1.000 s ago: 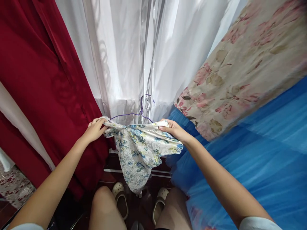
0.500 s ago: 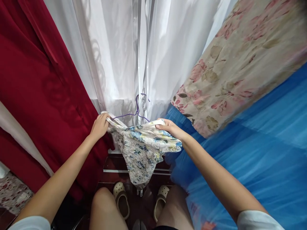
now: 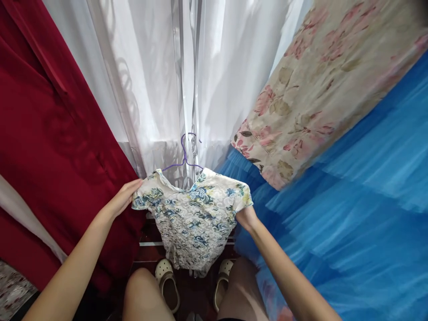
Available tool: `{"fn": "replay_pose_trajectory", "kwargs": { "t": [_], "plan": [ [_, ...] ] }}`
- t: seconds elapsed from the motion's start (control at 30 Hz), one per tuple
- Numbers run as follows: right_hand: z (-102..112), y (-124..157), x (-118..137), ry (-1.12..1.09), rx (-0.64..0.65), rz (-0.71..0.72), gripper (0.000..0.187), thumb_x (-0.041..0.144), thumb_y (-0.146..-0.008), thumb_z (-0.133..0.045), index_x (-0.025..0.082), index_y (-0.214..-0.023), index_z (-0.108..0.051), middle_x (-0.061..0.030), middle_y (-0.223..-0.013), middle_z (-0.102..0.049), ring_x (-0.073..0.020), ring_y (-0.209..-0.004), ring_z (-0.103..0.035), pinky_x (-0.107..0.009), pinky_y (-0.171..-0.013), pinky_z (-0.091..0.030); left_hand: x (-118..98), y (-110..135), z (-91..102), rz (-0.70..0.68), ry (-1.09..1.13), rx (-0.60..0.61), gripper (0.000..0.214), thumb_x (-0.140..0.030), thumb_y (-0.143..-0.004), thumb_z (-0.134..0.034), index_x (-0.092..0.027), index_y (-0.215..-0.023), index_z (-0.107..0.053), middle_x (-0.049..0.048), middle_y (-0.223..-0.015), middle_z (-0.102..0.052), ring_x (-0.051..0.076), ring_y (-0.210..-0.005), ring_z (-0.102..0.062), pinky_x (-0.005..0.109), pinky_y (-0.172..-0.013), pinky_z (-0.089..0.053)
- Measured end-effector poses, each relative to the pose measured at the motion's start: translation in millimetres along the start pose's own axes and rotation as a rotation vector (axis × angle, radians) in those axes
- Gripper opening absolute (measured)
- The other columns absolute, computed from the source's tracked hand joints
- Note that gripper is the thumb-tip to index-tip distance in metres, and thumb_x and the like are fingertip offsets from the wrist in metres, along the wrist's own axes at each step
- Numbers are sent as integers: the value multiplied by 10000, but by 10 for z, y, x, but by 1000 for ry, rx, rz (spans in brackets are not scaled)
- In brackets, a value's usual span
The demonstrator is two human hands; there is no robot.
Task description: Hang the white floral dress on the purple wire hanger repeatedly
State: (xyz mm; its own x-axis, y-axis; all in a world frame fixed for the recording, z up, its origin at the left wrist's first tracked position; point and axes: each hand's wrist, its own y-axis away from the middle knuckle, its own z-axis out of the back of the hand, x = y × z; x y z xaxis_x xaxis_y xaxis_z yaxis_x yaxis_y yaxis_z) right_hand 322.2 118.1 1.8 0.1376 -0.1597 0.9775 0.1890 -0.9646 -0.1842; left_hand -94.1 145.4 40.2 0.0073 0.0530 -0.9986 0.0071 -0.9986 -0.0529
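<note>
A short-sleeved white blouse (image 3: 197,223) with blue and yellow flowers hangs spread out in front of me. Its neck opening sits over a thin purple hanger (image 3: 184,159), whose hook stands up above the collar. At the left sleeve, my left hand (image 3: 125,197) has its fingers together along the sleeve's outer edge, gripping the cloth; the thumb is hidden. My right hand (image 3: 246,217) reaches in under the right sleeve, which covers its fingers.
White curtains (image 3: 150,80) with ribbons hang behind the blouse. Dark red cloth (image 3: 67,133) is on the left. To the right hang a beige floral cloth (image 3: 284,111) and blue tulle (image 3: 351,200). Below, clog-style shoes (image 3: 169,285) stand on the dark floor by my knees.
The folded, bunched blouse has opened out flat, its front and both sleeves showing. My left hand shifted left and down to the sleeve; my right hand went from the shoulder to beneath the sleeve.
</note>
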Motion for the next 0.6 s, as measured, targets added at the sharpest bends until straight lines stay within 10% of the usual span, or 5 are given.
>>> {"fn": "replay_pose_trajectory", "kwargs": {
  "t": [0.17,0.37,0.6],
  "plan": [
    [122,275,-122,-35,-338,62,489,716,-838,-518,272,-937,-698,-50,-732,-719,-288,-737,-678,-400,-637,-538,427,404,-170,-30,245,-291,617,-516,-660,-821,-133,-1124,-685,112,-993,-747,252,-892,-711,314,-774,-575],
    [19,3,609,-4,-393,248,416,594,-857,-607,268,-1109,-663,-48,-937,-751,-286,-873,-688,-359,-682,-538,50,677,-402,-233,322,-326,520,-447,-807,-711,-166,-1240,-650,100,-1134,-715,294,-1058,-671,366,-892,-560],
    [-724,48,972,147,-315,393,314,466,-932,-534,257,-1124,-668,-68,-977,-724,-292,-967,-657,-387,-834,-526,329,553,-115,-350,-341,-247,586,-234,-688,-692,-215,-1262,-575,79,-1249,-635,322,-1199,-562,425,-1026,-452]
  ]
}}
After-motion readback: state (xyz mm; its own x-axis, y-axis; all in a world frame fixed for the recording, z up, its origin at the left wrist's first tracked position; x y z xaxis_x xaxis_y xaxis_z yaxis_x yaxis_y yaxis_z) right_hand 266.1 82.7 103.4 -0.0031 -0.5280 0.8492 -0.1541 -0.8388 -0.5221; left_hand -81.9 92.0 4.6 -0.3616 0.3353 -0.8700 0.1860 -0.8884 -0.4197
